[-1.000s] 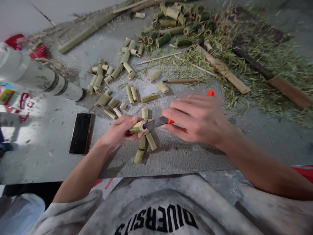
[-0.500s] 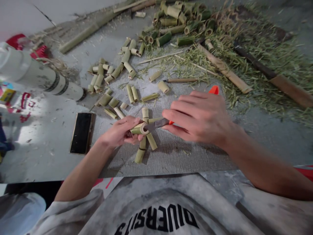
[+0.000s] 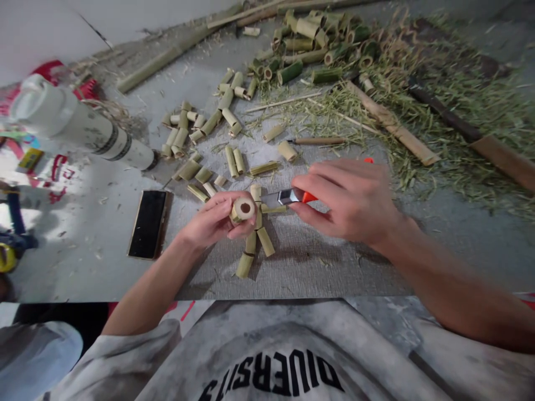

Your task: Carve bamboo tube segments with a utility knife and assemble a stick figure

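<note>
My left hand [image 3: 213, 221] is closed around a short bamboo tube [image 3: 243, 210], its hollow cut end turned up toward me. My right hand [image 3: 349, 200] grips an orange-handled knife [image 3: 292, 196]; the metal blade points left and its tip is just right of the tube, apart from it. Both hands hover over a grey woven mat [image 3: 317, 262]. A few cut bamboo pieces [image 3: 254, 245] lie on the mat right under the hands.
Several more cut bamboo pieces [image 3: 200, 125] are scattered farther back, with a pile of green ones [image 3: 309, 44] and shavings [image 3: 418, 100] at the far right. A dark phone [image 3: 148, 223] lies at the left, beside a white cylinder [image 3: 79, 128]. Long bamboo poles [image 3: 159, 61] line the back.
The knife blade has come off the tube's end and moved up and right. My left hand has turned the tube so its open end faces me.
</note>
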### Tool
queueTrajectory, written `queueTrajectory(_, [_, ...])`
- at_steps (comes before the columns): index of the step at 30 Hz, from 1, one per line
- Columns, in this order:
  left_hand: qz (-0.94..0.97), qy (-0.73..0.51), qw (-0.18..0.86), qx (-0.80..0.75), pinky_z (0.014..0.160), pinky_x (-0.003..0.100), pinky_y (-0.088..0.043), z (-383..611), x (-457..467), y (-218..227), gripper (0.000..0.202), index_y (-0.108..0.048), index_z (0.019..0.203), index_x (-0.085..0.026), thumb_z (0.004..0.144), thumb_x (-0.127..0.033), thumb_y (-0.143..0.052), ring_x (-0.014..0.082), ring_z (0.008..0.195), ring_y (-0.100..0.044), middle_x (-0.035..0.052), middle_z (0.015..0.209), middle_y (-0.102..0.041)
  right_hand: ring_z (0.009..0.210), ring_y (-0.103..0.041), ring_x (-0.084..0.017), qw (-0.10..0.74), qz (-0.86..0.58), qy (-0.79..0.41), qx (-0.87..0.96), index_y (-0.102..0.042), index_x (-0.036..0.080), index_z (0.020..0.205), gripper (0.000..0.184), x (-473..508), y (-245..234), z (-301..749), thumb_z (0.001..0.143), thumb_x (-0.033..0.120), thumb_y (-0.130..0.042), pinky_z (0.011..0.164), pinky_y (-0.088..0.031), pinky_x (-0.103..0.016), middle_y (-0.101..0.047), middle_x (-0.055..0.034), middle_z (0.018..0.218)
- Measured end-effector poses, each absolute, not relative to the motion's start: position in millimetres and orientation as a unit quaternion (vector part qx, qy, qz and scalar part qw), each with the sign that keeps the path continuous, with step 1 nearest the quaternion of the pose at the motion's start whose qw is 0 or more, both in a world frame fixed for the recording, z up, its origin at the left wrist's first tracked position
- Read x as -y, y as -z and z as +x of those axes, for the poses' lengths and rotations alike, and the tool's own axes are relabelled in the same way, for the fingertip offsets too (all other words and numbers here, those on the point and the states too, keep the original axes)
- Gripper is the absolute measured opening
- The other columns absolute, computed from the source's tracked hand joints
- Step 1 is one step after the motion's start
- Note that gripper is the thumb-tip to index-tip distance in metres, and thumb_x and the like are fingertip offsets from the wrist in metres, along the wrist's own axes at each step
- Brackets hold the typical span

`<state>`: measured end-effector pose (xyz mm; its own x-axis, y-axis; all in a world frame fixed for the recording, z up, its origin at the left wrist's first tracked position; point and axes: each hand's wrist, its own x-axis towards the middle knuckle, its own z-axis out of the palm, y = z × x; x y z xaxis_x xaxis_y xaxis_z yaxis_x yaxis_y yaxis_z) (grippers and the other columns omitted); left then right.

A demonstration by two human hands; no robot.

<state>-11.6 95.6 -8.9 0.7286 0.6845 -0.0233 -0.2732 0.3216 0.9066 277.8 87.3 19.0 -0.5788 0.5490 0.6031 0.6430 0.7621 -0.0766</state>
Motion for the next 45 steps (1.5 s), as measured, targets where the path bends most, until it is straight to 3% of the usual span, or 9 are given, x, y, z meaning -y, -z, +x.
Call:
queueTrajectory(6, [0.429, -0.337, 0.811, -0.212, 0.062, 0.028, -0.057, -7, -93, 13, 0.036, -0.075, 0.116, -0.022, 0.104, -0.056, -0.077, 0.0161, 0.060, -0.068, 0.0043, 0.076, -0.076, 0.075, -0.066, -0.017, 0.328, -0.345, 0.038, 0.879, -0.070, 0.020, 0.104, 0.022, -88, -15, 277, 0.114, 0.037, -0.061, 0.067, -0.043, -0.034, -0.075, -0.0021, 0.088])
queueTrajectory(14, [0.401, -0.349, 0.810, -0.247, 0.071, 0.029, -0.061, -3, -91, 10, 0.042, -0.078, 0.120, -0.016, 0.102, -0.053, -0.083, 0.0209, 0.079, -0.082, 0.0112, 0.095, -0.087, 0.075, -0.061, -0.018, 0.308, -0.328, 0.011, 0.893, -0.070, 0.020, 0.101, 0.026, -86, -10, 275, 0.116, 0.038, -0.057, 0.068, -0.040, -0.035, -0.071, -0.0026, 0.086])
queueTrajectory(24, [0.448, -0.347, 0.781, -0.261, 0.064, 0.025, -0.052, 4, -87, 4, 0.037, -0.073, 0.117, -0.017, 0.109, -0.053, -0.073, 0.0154, 0.071, -0.072, 0.0081, 0.088, -0.081, 0.074, -0.058, -0.017, 0.310, -0.314, -0.008, 0.897, -0.071, 0.020, 0.098, 0.026, -85, -5, 271, 0.114, 0.039, -0.061, 0.069, -0.041, -0.033, -0.070, -0.0019, 0.084])
queueTrajectory(38, [0.520, -0.352, 0.730, -0.269, 0.063, 0.025, -0.048, 6, -81, 13, 0.041, -0.069, 0.120, -0.018, 0.117, -0.056, -0.055, 0.0137, 0.073, -0.068, 0.0072, 0.092, -0.078, 0.073, -0.057, -0.016, 0.287, -0.342, -0.025, 0.894, -0.075, 0.019, 0.101, 0.033, -85, -4, 272, 0.117, 0.040, -0.056, 0.067, -0.034, -0.033, -0.073, -0.0030, 0.087])
queueTrajectory(45, [0.510, -0.370, 0.725, -0.280, 0.063, 0.027, -0.049, 10, -78, 12, 0.044, -0.070, 0.114, -0.017, 0.114, -0.060, -0.060, 0.0157, 0.068, -0.065, 0.0047, 0.081, -0.073, 0.073, -0.058, -0.016, 0.298, -0.327, -0.047, 0.895, -0.074, 0.019, 0.101, 0.033, -83, -5, 267, 0.117, 0.040, -0.056, 0.066, -0.036, -0.033, -0.073, -0.0034, 0.086])
